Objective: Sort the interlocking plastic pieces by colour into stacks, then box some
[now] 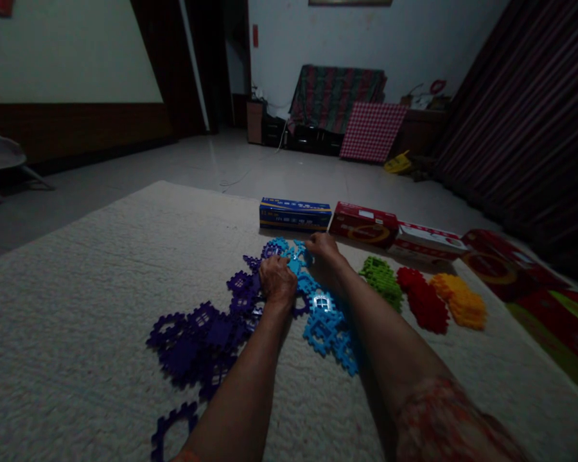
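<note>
A: What lies furthest left on the mat (pixel 77 289)?

B: Purple pieces (pixel 185 359), gear-edged, in a loose spread from near the middle of the mat down towards its near side. One lies by itself at the bottom.

A: And the left hand (pixel 278 280)?

B: Knuckles up, fingers bent, where purple meets the light-blue pieces (pixel 322 327). It may be steadying them, but the fingertips are hidden; I can't tell if it has hold of one.

A: The right hand (pixel 322 246)?

B: At the far end of the light-blue ones, fingers curled together. Whether a piece is pinched there, I can't say.

A: Further right?

B: A green stack (pixel 381 282), a red stack (pixel 424 300), then a yellow stack (pixel 462 305) nearest the mat's right edge. I'd guess they're piled tightly to keep colours apart and save room.

A: The surface and room?

B: The mat is pale and textured, with a blue box (pixel 295 218) and a red box (pixel 363 224) along its far edge. Beyond: a chair (pixel 0 151) at left, tiled floor (pixel 187 163), a checked cloth (pixel 373 131), and a dark curtain (pixel 520 109) at right. The light is dim.
</note>
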Motion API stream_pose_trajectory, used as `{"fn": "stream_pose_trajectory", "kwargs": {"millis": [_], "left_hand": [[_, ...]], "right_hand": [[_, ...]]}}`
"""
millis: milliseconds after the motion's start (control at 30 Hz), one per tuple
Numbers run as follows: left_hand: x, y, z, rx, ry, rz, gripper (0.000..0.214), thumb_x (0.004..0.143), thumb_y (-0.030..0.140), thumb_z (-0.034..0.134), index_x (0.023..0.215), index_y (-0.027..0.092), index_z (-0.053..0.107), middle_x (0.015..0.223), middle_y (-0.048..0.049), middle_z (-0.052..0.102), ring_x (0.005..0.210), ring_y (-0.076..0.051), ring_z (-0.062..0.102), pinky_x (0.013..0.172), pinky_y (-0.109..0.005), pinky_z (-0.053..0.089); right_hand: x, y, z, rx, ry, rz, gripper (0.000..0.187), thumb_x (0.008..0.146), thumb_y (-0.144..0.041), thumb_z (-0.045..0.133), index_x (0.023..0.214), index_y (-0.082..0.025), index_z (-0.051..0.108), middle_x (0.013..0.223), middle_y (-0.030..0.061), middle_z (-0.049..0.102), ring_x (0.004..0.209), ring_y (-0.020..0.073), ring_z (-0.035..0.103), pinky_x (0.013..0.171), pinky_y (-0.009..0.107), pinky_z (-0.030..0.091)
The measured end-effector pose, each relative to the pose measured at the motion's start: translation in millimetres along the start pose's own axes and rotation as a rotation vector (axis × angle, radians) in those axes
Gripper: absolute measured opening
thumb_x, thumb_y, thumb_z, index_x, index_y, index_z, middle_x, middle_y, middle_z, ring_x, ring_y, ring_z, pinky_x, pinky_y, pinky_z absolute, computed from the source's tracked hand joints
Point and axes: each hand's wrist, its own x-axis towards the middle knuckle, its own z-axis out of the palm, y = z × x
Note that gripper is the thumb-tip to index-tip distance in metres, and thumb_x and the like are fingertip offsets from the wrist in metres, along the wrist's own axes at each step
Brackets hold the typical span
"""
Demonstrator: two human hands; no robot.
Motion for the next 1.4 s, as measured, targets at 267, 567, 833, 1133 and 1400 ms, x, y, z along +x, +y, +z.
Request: {"fn": "stream_pose_trajectory", "kwargs": {"millis": [267, 567, 833, 1133, 1400], "left_hand": [[-1, 0, 1.0, -0.014, 0.000, -0.013, 0.039, 0.085, 0.009, 0.047, 0.107, 0.020, 0.077, 0.114, -0.0102, 0.071, 0.116, -0.027, 0.058, 0.100, -0.039, 0.042], [-2, 0, 2.2, -0.025, 0.016, -0.010, 0.037, 0.085, 0.010, 0.048, 0.105, 0.021, 0.077, 0.112, -0.0096, 0.071, 0.113, -0.027, 0.059, 0.101, -0.039, 0.041], [-2, -3, 5.7, -0.043, 0.029, 0.000, 0.037, 0.084, 0.012, 0.048, 0.105, 0.021, 0.077, 0.112, -0.0105, 0.071, 0.113, -0.027, 0.059, 0.104, -0.040, 0.039], [-2, -2, 2.4, -0.035, 0.012, -0.006, 0.038, 0.083, 0.013, 0.047, 0.105, 0.021, 0.077, 0.113, -0.0102, 0.072, 0.113, -0.027, 0.058, 0.102, -0.040, 0.040], [3, -5, 6.0, -0.039, 0.019, -0.006, 0.043, 0.082, 0.008, 0.044, 0.108, 0.019, 0.076, 0.114, -0.0116, 0.070, 0.114, -0.026, 0.058, 0.106, -0.040, 0.039]], "right_hand": [[22, -25, -2, -0.071, -0.109, 0.115, 0.043, 0.068, -0.036, 0.082, 0.102, -0.010, 0.079, 0.104, 0.0196, 0.077, 0.104, 0.0317, 0.072, 0.080, 0.030, 0.056], [7, 5, -17, 0.191, 0.210, -0.122, 0.040, 0.086, -0.028, 0.064, 0.125, -0.017, 0.068, 0.121, 0.0100, 0.071, 0.107, 0.0200, 0.068, 0.092, 0.027, 0.052], [-25, 84, -53, 0.010, 0.092, -0.209, 0.035, 0.073, -0.019, 0.072, 0.108, -0.017, 0.074, 0.107, 0.0087, 0.070, 0.095, 0.0216, 0.066, 0.084, 0.029, 0.051], [-51, 78, -47, -0.313, -0.087, -0.190, 0.036, 0.081, -0.025, 0.069, 0.118, -0.024, 0.072, 0.127, 0.0118, 0.065, 0.123, 0.0319, 0.057, 0.102, 0.042, 0.039], [-52, 67, -42, -0.264, -0.103, -0.256, 0.045, 0.087, -0.025, 0.064, 0.131, -0.020, 0.064, 0.133, 0.0144, 0.062, 0.126, 0.0310, 0.054, 0.104, 0.045, 0.037]]}}
